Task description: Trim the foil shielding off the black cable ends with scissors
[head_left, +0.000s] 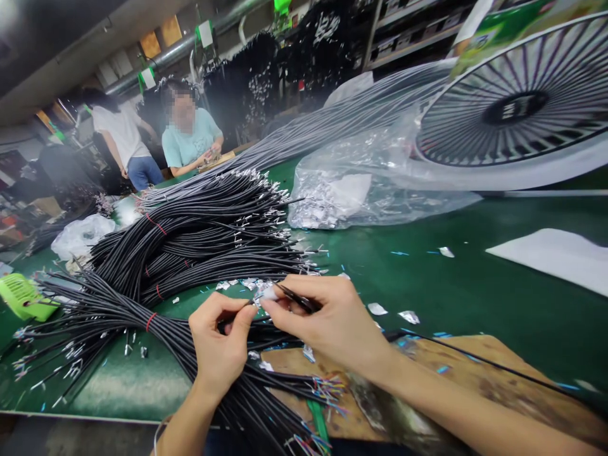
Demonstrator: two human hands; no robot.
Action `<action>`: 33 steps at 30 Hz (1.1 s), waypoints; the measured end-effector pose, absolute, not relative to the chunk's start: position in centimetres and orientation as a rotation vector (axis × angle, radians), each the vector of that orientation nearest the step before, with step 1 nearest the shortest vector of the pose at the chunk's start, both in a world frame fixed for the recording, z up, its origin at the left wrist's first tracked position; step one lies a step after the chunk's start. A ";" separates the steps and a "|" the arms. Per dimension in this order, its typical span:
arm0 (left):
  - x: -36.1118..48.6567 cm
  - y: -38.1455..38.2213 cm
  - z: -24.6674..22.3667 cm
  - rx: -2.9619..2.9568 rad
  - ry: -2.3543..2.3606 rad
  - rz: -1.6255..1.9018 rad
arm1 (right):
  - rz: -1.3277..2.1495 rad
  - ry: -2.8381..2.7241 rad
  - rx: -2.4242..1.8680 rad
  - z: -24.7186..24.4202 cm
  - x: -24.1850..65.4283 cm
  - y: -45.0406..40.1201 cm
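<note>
My left hand is closed in a pinch on the end part of a black cable. Facing it, almost touching, my right hand is closed round a slim black tool; its exact kind is partly hidden by the fingers. Something white covers a fingertip of that hand. Under both wrists runs a loose bundle of black cables, tied with a red band, its stripped ends showing coloured wires. Silvery foil scraps lie just beyond my fingers.
Tied stacks of black cables lie beyond my hands. A clear plastic bag and a fan stand to the right. A worn wooden board lies near me on the green table. Two people are farther back.
</note>
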State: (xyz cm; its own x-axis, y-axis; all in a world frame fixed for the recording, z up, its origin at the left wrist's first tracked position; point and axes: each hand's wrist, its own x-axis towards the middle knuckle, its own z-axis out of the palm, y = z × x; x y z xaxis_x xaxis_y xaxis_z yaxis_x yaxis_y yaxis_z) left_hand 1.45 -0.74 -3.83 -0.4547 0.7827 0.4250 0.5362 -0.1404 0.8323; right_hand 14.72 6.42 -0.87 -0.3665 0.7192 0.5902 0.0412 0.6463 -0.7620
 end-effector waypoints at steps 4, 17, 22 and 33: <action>1.6 -0.8 -4.0 1.541 1.929 1.631 | 0.863 -1.820 -0.625 -0.7 14.7 6.4; 1.2 -0.7 -2.7 2.003 1.710 1.891 | 1.357 -1.732 -0.643 -1.0 14.7 7.0; 1.2 -0.9 -2.9 1.969 1.823 1.797 | 0.702 -1.800 -0.427 -1.4 15.2 6.2; 0.5 -1.4 -3.6 1.982 1.866 1.650 | 0.679 -1.857 -0.361 -1.7 15.5 6.1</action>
